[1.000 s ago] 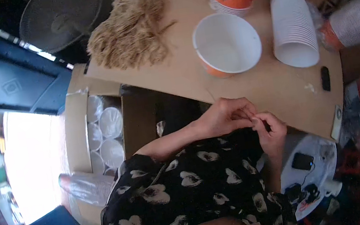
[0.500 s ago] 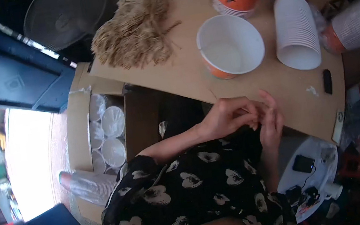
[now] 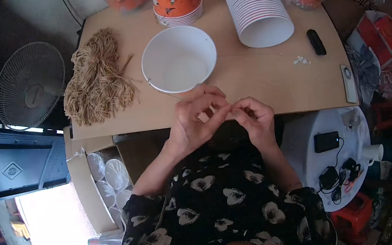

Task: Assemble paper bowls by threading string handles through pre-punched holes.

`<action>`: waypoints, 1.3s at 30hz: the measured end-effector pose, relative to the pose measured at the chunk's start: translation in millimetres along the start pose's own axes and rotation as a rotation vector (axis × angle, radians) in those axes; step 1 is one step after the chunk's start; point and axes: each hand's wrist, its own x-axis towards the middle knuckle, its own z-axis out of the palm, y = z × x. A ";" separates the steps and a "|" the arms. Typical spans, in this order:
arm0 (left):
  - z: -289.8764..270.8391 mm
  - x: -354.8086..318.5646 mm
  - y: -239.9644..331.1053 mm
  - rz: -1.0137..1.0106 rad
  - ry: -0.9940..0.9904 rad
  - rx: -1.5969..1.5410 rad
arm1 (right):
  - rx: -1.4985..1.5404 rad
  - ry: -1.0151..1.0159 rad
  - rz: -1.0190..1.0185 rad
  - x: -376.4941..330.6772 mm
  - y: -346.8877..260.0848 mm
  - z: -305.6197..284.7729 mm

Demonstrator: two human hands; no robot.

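My left hand (image 3: 200, 114) and my right hand (image 3: 255, 115) meet in front of the table's near edge, fingertips pinched close together. A faint thin cord seems to run from my left fingers toward the rim of a white paper bucket (image 3: 178, 56), which stands upright just beyond. What lies between the fingertips of my right hand is too small to make out. On the table's left lies a loose bundle of tan cords (image 3: 97, 81), with a few strands sticking out toward the bucket.
Stacked orange paper buckets (image 3: 177, 2) stand behind; a long nested stack (image 3: 257, 7) lies beside them. A black object (image 3: 316, 42) and white scraps (image 3: 301, 60) are at right. Left: a fan (image 3: 30, 84) and a carton (image 3: 86, 191) of wrapped buckets. A white stool (image 3: 304, 156) holds cables.
My view has turned and straightened, so the table now appears level. My hands stay together at the table's near edge, fingertips still pinched.
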 end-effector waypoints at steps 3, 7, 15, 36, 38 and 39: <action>-0.9 26.1 0.1 0.177 0.153 0.227 | 0.049 0.091 0.034 5.6 9.2 -6.0; 0.6 60.0 -17.7 0.249 0.170 0.807 | -0.017 0.157 -0.007 10.3 5.9 -5.1; -32.2 20.6 -6.9 0.033 -0.021 0.847 | -0.008 0.199 -0.044 19.3 9.6 0.1; -52.5 64.0 -17.9 -0.205 -0.307 0.468 | -0.141 0.243 -0.167 65.1 36.8 25.4; -49.6 61.5 -9.0 -0.190 -0.264 0.455 | -0.140 0.236 -0.138 65.1 30.1 23.9; -45.6 59.2 -2.3 -0.113 -0.188 0.433 | -0.147 0.221 -0.147 62.7 27.7 22.2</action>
